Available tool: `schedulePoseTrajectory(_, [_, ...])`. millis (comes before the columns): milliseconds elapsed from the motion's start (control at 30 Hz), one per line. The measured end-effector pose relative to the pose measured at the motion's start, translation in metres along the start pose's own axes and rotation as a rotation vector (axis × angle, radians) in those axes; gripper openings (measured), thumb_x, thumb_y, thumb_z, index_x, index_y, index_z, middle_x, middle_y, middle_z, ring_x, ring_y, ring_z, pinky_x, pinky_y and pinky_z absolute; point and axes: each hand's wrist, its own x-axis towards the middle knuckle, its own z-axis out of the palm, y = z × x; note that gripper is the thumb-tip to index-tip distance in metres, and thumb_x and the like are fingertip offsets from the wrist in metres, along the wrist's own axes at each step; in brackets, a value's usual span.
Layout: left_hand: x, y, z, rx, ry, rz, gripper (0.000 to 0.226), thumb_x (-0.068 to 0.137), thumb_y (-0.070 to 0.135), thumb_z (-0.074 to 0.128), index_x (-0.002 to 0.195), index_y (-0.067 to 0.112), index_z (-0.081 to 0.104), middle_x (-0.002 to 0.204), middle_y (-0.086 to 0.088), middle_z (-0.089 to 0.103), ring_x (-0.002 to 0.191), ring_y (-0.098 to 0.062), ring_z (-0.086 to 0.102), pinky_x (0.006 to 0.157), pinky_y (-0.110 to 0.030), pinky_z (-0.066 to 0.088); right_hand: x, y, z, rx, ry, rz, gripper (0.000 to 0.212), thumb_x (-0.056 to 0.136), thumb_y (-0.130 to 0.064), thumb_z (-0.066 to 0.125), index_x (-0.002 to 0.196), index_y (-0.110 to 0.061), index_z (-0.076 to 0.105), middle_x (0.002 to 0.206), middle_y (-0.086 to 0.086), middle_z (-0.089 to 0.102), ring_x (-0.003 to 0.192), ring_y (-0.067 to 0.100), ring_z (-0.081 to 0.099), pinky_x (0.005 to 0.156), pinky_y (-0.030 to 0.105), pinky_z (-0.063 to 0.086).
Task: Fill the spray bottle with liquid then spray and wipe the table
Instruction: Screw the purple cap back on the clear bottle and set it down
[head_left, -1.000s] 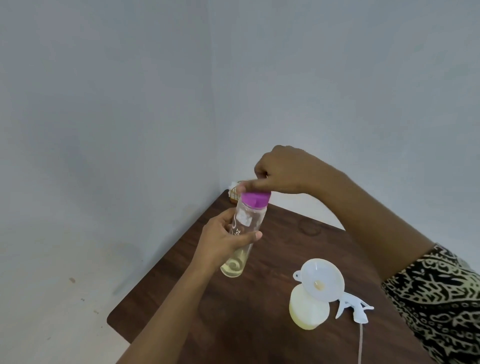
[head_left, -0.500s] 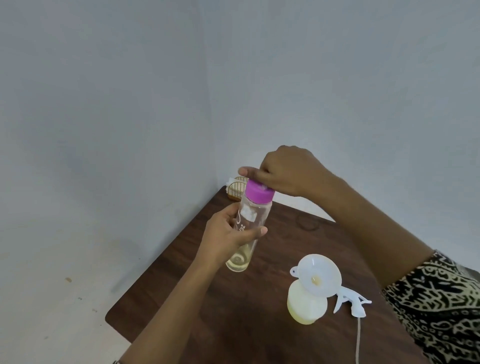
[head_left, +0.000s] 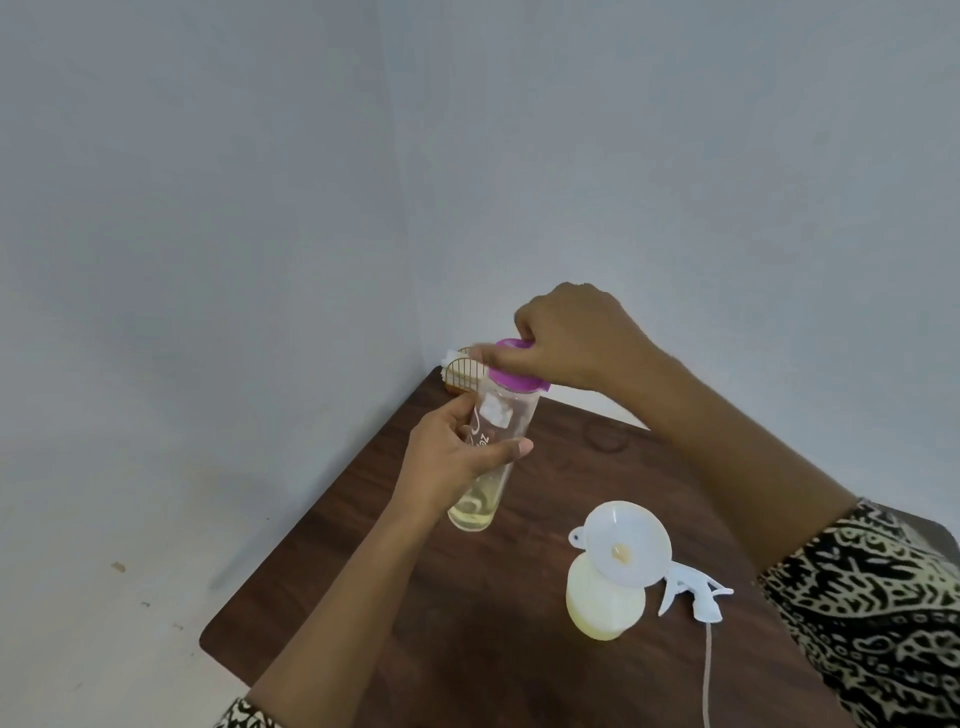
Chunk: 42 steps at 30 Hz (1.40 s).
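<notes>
Head view: pale yellow plastic spray bottle (head_left: 605, 605), a white funnel (head_left: 626, 545) in its neck, stands toward the dark wooden table's (head_left: 415, 623) right edge. The left hand's (head_left: 457, 457) grip wraps a clear bottle (head_left: 493, 457). The right hand's (head_left: 571, 343) grip pinches its purple cap (head_left: 511, 376), thumb lower than before.

A single wide-angle view, worn on the person's head, looks forward and down across the tabletop (head_left: 467, 649) toward the corner where two walls (head_left: 208, 208) meet. The left hand (head_left: 457, 457) and right hand (head_left: 576, 338) sit close, mid-frame, forearms entering from below. Wall fills the upper half.
</notes>
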Motion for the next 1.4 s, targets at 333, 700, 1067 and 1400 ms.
schedulePoseTrajectory(333, [0.008, 0.004, -0.006, -0.132, -0.137, -0.032, 0.033, 0.072, 0.005, 0.081, 0.1, 0.02, 0.071, 0.088, 0.004, 0.076, 0.084, -0.01, 0.072, 0.069, -0.019, 0.054, -0.01, 0.034, -0.019, 0.683, -0.465, -0.156, 0.054, 0.08, -0.033, 0.071, 0.13, -0.038, 0.052, 0.122, -0.021, 0.057, 0.088, -0.015, 0.057, 0.08, 0.015, 0.038])
schedulePoseTrajectory(700, [0.005, -0.011, 0.009, -0.138, -0.058, -0.009, 0.034, 0.064, 0.015, 0.088, 0.094, 0.022, 0.073, 0.088, 0.002, 0.076, 0.088, -0.017, 0.071, 0.08, -0.037, 0.057, -0.006, 0.033, 0.008, 0.682, -0.212, -0.193, 0.046, 0.068, -0.034, 0.081, 0.109, -0.034, 0.061, 0.106, -0.021, 0.059, 0.094, -0.006, 0.051, 0.08, 0.009, 0.036])
schedulePoseTrajectory(1067, [0.022, -0.005, 0.029, -0.154, -0.022, -0.055, 0.043, 0.068, 0.019, 0.086, 0.106, 0.026, 0.068, 0.098, 0.009, 0.074, 0.093, -0.008, 0.069, 0.078, -0.024, 0.055, -0.021, 0.055, 0.024, 0.847, -0.051, 0.054, 0.071, 0.071, -0.042, 0.075, 0.135, -0.032, 0.046, 0.114, -0.024, 0.058, 0.105, -0.011, 0.053, 0.079, 0.008, 0.039])
schedulePoseTrajectory(1400, [0.136, -0.06, 0.074, -0.196, 0.204, -0.237, 0.055, 0.066, 0.025, 0.088, 0.115, 0.014, 0.064, 0.108, -0.002, 0.07, 0.101, -0.022, 0.066, 0.085, -0.036, 0.056, -0.103, 0.127, 0.109, 0.895, 0.335, 0.606, 0.023, 0.083, -0.022, 0.07, 0.106, -0.025, 0.065, 0.086, -0.013, 0.07, 0.082, -0.006, 0.061, 0.072, 0.005, 0.043])
